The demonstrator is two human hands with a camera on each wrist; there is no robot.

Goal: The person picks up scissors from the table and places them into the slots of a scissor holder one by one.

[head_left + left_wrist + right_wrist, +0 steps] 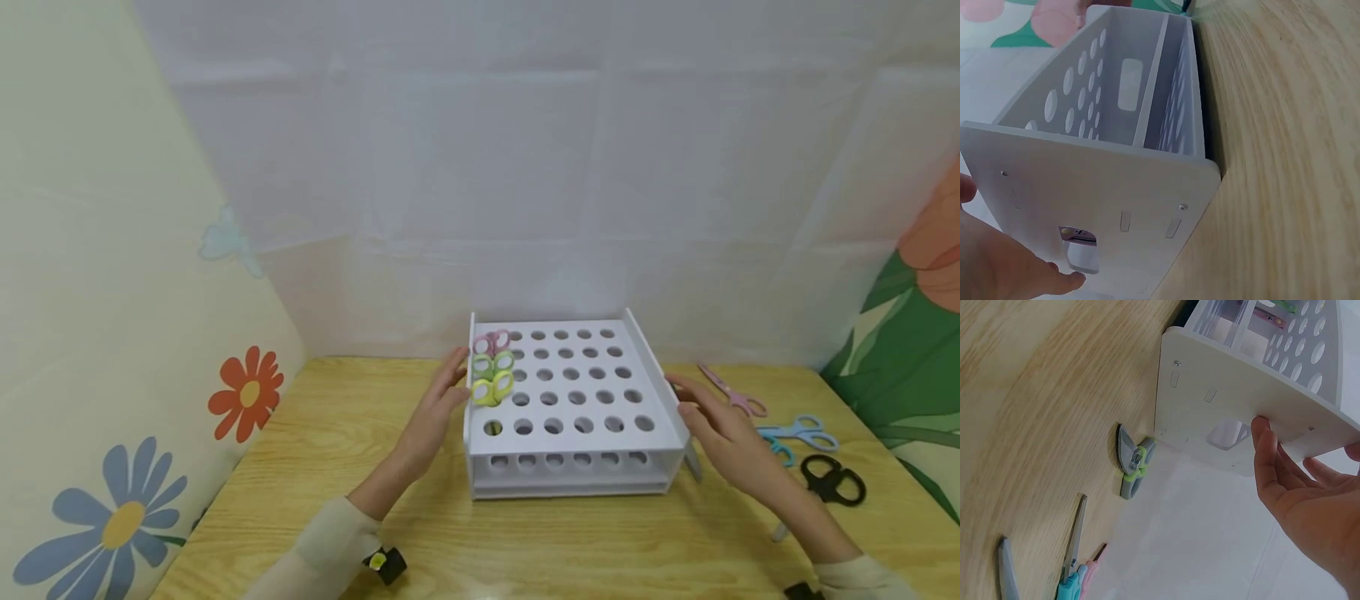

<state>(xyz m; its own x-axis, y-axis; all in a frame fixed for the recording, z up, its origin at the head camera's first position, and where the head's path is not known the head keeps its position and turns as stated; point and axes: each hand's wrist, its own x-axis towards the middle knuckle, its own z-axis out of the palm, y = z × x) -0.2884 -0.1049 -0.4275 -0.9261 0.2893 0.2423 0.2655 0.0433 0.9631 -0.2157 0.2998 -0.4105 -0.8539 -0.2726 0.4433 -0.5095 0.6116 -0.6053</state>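
the step in hand looks like steadying or squaring the white acrylic-looking scissor rack (581, 363), and it would go best with matched, gentle pressure from both sides at once, low on the panels, so the rack slides flat and does not tip or twist. lifting seems unnecessary; if it came to that, the rectangular cutouts would make a surer hold than smooth panel faces. any shift should be slow, since the pink-handled scissors (492, 342), green-handled scissors (493, 364) and yellow-handled scissors (492, 392) stand in the left column of holes and could rattle (all the weight of blades is on that side). rightward slides want care: the grey-and-green shears (1138, 464) lie just beside the rack.

the rack stands on the wooden table (525, 542), between the two hands. the left hand (431, 412) is at its left side panel (1104, 187), fingers loosely extended, a fingertip beside the cutout; the right hand (731, 433) is at the right side panel (1191, 419), fingers slightly bent, fingertips against the face near its cutout. neither grips anything; how hard they press, i cannot tell. the black-handled scissors (832, 481) lie beyond the right hand.
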